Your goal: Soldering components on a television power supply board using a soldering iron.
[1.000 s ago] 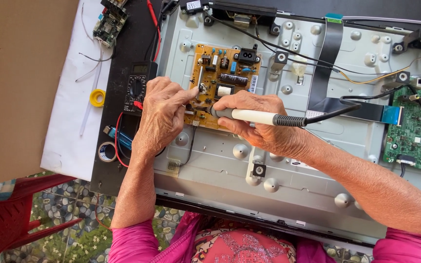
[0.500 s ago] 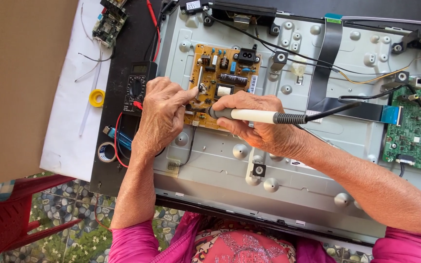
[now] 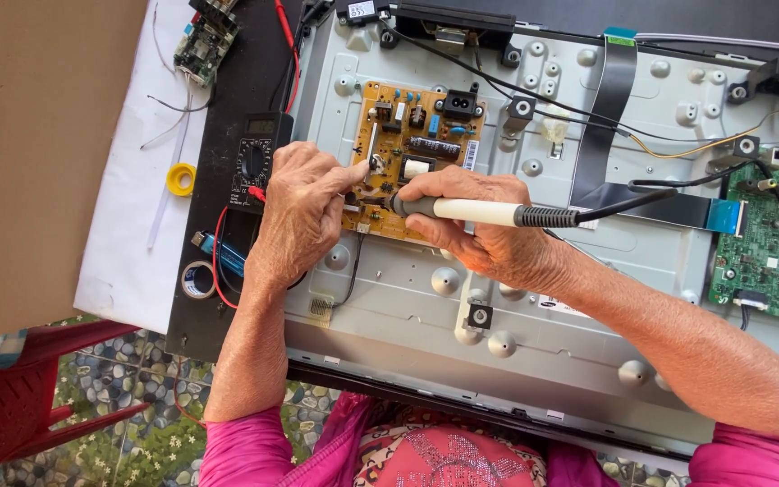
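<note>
My right hand (image 3: 489, 234) grips a soldering iron (image 3: 475, 211) with a white and black handle, its tip lying on the lower left part of the yellow-brown circuit board (image 3: 426, 135). My left hand (image 3: 304, 212) rests at the board's left edge, with thumb and forefinger pinched by the iron's tip; whether they hold anything there is hidden. The board is mounted on the grey metal back panel (image 3: 588, 298) of an opened flat screen.
A black multimeter (image 3: 252, 162) with red leads lies left of the panel. A yellow tape roll (image 3: 181, 179), a grey tape roll (image 3: 197, 280) and a small circuit board (image 3: 206, 41) lie on the left. A green circuit board (image 3: 773, 243) sits at right. A red chair (image 3: 20, 415) stands below.
Both hands stay in nearly the same place. The soldering iron's tip has shifted slightly on the board.
</note>
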